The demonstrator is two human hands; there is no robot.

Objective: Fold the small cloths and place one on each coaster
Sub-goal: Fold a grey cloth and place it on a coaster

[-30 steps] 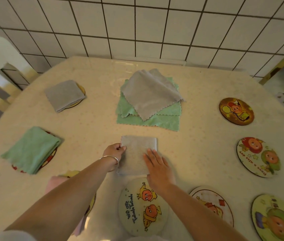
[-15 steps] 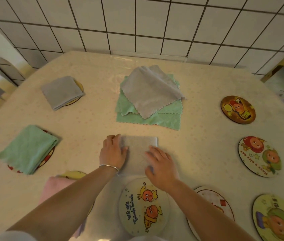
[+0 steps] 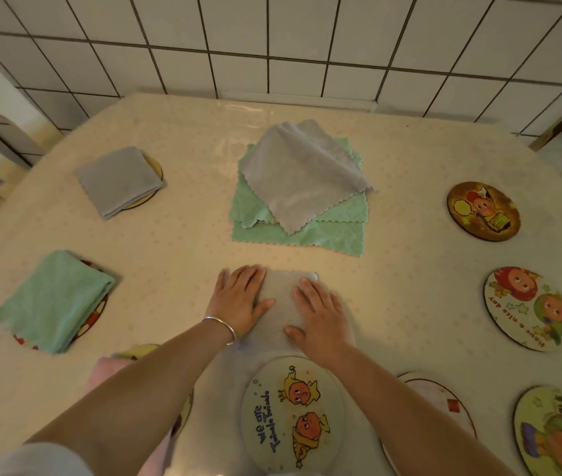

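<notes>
Left hand (image 3: 238, 301) and right hand (image 3: 321, 317) spread flat, palms pressing folded grey cloth (image 3: 281, 314) on table (image 3: 403, 269), just beyond the nearest coaster (image 3: 291, 413)

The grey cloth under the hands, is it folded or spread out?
Folded: the grey cloth is a narrow strip, far smaller than the spread ones in the pile.

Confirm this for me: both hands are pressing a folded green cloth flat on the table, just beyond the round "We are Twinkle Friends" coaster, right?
Not quite. The folded cloth under the left hand and right hand is grey, not green, as the head view shows. The rest holds: both palms press it flat on the cream table, just beyond the round "We are" coaster.
</notes>
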